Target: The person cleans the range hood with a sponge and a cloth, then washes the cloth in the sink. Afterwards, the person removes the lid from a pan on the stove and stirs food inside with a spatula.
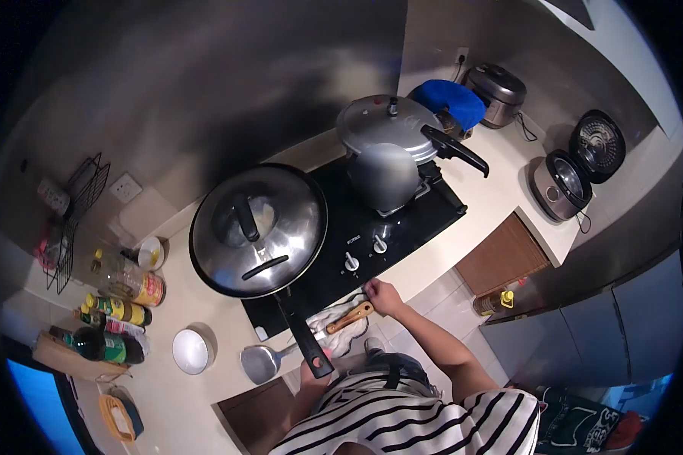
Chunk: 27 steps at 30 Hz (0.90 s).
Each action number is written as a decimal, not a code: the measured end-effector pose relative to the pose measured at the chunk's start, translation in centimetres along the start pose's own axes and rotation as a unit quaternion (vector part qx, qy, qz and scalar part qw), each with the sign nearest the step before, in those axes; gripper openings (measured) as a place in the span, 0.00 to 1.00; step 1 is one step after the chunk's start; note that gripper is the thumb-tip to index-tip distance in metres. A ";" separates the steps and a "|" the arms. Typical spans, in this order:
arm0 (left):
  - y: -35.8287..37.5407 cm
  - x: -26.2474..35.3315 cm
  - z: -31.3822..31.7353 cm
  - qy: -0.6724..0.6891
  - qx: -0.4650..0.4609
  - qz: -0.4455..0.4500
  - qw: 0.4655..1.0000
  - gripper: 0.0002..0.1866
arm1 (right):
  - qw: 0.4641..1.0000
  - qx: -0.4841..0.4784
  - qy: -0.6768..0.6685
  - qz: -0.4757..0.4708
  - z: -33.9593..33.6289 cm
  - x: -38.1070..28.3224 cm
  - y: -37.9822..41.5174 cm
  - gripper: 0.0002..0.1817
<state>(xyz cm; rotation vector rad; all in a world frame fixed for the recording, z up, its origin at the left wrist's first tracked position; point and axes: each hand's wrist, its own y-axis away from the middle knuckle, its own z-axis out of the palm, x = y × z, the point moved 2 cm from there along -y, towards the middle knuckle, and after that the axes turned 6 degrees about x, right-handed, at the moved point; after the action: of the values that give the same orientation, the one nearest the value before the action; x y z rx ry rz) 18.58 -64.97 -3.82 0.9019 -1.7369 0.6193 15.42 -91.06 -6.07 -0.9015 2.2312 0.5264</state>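
Observation:
My right hand point(385, 297) is closed at the front edge of the counter, its fingers beside the upper corner of a white cloth point(347, 343) with a dark border. Whatever those fingers hold is hidden. A spatula point(260, 364) with a wooden handle lies there, its handle over the cloth. My left hand point(311, 374) is at the end of the black handle point(305, 337) of a large frying pan, mostly covered by it, with a fingertip showing past its right side. A domed steel lid point(281, 235) covers the pan on the left of the cooktop.
A pressure cooker point(387, 129) stands at the back of the black cooktop point(330, 265). To the left are a white bowl point(192, 351) and several bottles point(121, 311). An open rice cooker point(561, 186) sits at the right, and an oil bottle point(493, 303) stands on the floor.

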 end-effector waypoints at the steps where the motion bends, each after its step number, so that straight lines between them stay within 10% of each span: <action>1: -1.2 1.3 0.4 -0.084 0.035 0.123 0.988 0.09 | 0.999 -0.030 -0.037 -0.009 0.4 0.8 0.7 0.09; 2: -2.6 3.5 1.1 -0.167 0.068 0.244 0.953 0.10 | 0.997 -0.018 -0.069 -0.011 0.3 0.8 1.3 0.09; 6: -5.9 4.2 4.0 -0.266 -0.008 0.198 0.943 0.15 | 0.984 0.066 -0.096 -0.136 0.7 0.8 1.7 0.08; 12: -7.1 2.8 4.7 -0.360 -0.097 0.215 0.903 0.20 | 0.972 -0.076 0.110 -0.194 -0.1 0.5 0.3 0.05; 20: -6.0 1.0 1.1 -0.352 -0.025 0.233 0.906 0.21 | 0.960 0.237 0.146 0.034 -7.3 2.4 -1.7 0.09; 27: -6.3 -1.5 0.4 -0.366 -0.033 0.172 0.914 0.21 | 0.972 0.145 0.173 -0.061 -4.8 3.0 -2.2 0.08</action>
<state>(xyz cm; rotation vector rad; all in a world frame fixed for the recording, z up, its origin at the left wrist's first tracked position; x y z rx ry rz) 23.74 -68.57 -5.52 0.8393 -2.6167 0.4630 13.35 -96.71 -5.07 -1.0252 2.4544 -0.0227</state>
